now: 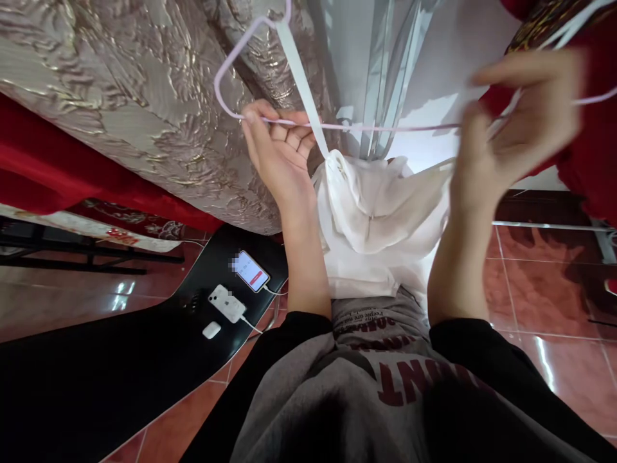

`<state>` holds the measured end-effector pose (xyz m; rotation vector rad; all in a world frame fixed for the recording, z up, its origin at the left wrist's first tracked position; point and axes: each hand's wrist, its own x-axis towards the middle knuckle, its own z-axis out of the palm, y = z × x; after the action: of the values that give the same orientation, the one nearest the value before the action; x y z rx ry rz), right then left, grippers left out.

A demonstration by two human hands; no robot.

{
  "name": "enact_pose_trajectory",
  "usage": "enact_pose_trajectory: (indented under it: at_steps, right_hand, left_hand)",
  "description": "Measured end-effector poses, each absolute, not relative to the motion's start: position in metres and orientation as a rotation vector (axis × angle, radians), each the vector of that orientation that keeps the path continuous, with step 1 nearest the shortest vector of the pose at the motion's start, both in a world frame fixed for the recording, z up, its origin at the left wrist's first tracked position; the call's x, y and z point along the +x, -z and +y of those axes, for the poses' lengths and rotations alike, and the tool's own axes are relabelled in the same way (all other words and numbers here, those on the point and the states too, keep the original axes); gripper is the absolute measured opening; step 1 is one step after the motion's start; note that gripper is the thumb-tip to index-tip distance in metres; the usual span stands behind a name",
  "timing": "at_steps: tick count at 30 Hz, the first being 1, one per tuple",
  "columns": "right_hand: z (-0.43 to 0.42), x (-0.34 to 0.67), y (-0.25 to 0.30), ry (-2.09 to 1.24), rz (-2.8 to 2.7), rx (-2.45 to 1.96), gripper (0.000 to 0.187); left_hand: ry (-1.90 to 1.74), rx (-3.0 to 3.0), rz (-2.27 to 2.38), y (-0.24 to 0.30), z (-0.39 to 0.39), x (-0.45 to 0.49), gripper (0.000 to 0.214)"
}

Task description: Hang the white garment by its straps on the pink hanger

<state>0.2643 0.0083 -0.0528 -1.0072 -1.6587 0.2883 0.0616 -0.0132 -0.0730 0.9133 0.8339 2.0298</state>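
A lilac clothes hanger (395, 128) spans the view in front of me, its lower bar running from side to side. My left hand (284, 141) pinches that bar near its left corner, palm up. A white strap (301, 80) loops over the hanger's left shoulder and leads down to a white garment (376, 212), which hangs in folds between my forearms. Over the hanger's right part is my right hand (520, 116), smeared by motion. A thin white strap (573, 26) passes behind it; whether the fingers grip strap or hanger is unclear.
Textured gold-beige fabric (144, 96) hangs at left, and red cloth (590, 128) at right. Below left, a black bench (144, 360) carries a lit phone (252, 271), a white phone (226, 303) and a small white case (211, 330), with cables. The floor (544, 289) has reddish tiles.
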Motion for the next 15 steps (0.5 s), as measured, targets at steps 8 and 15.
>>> enact_pose_trajectory:
  at_steps: [8, 15]
  right_hand:
    - [-0.002, 0.242, 0.092, 0.025, -1.756, -1.162, 0.018]
    - [-0.008, 0.238, 0.094, -0.047, -1.724, -1.078, 0.021]
  left_hand:
    - [-1.525, 1.229, 1.023, 0.068, -0.048, 0.048, 0.025]
    - [-1.619, 1.383, 0.925, 0.01, -0.077, 0.041, 0.04]
